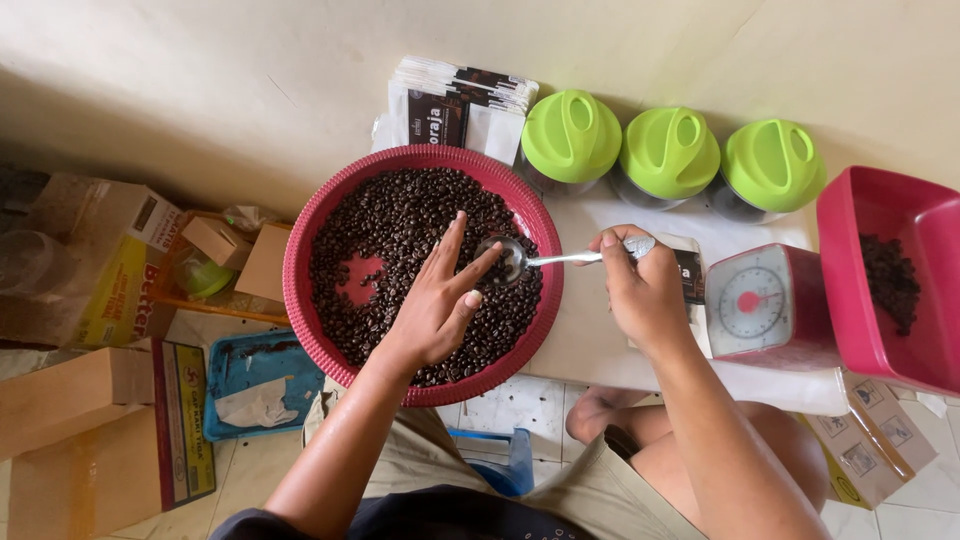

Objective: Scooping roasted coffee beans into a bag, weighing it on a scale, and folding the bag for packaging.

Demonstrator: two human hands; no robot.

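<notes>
Fingers of the left hand (435,305) lie spread flat on dark roasted coffee beans (400,225) in a round red plastic basket (300,290). The right hand (645,295) grips a shiny metal spoon (525,260), its bowl touching the beans. Beyond stand three green-lidded jars (670,155).

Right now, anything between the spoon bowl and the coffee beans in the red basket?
Nothing visible does. The spoon, held in the right hand, has its bowl right at the coffee beans in the red basket. The left hand lies flat on the beans beside the spoon bowl, its fingers reaching toward it.
</notes>
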